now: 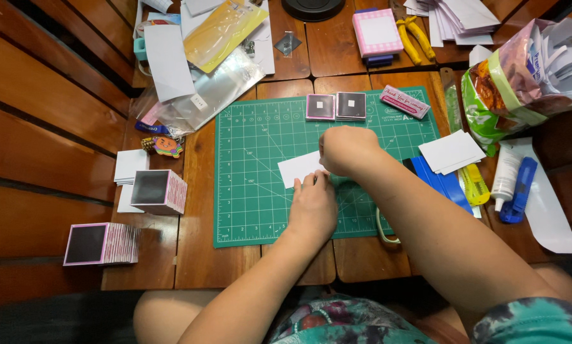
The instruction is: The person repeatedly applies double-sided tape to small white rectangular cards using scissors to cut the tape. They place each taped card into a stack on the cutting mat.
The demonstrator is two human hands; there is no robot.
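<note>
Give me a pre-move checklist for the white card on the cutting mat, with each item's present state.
1. White card lies flat on the green mat: ok.
2. Left hand presses the card's lower edge: ok.
3. Right hand on the card's right end: ok, though its fingers are hidden.
4. Any tool in the right hand: cannot tell.
5. Mat bare around the card; the two pink-framed squares sit apart at the top edge: ok.
6. Card squared to the mat's grid: not ok, it lies slightly tilted.
</note>
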